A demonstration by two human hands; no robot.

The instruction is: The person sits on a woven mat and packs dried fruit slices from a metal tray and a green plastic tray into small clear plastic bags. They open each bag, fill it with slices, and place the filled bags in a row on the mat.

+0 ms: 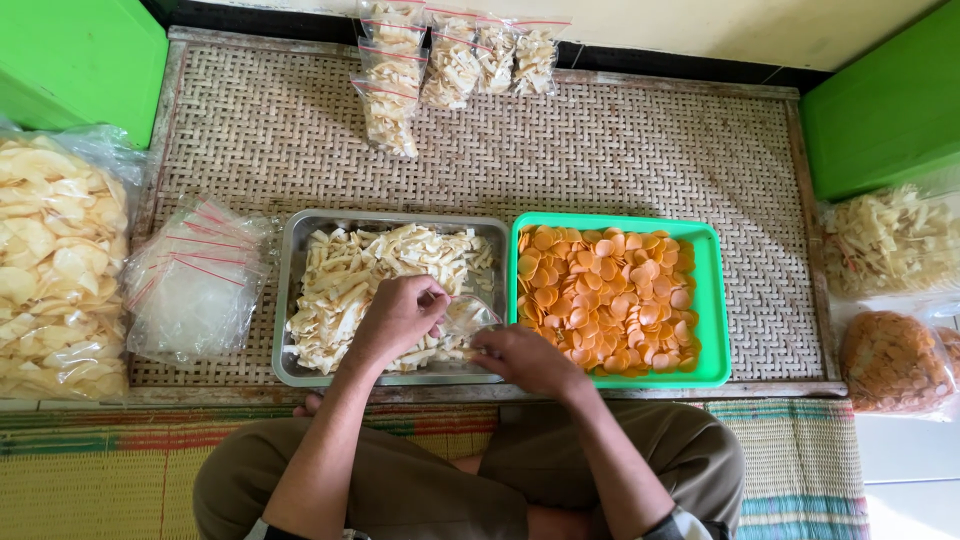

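Woven matting (640, 150) carried everything: nearest, the left hand (400, 315) and right hand (525, 358) pinched a small clear bag (468, 318) over the steel tray (292, 300) of pale crackers (350, 275), beside a green tray (712, 300) of orange chips (605, 300), filled bags (450, 65) beyond.

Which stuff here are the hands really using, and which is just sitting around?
In use:
left hand
right hand
small clear bag held between them
metal tray of pale crackers

Lying about:
green tray of orange crackers
stack of empty bags
filled bags at the back
big sacks of crackers at the sides
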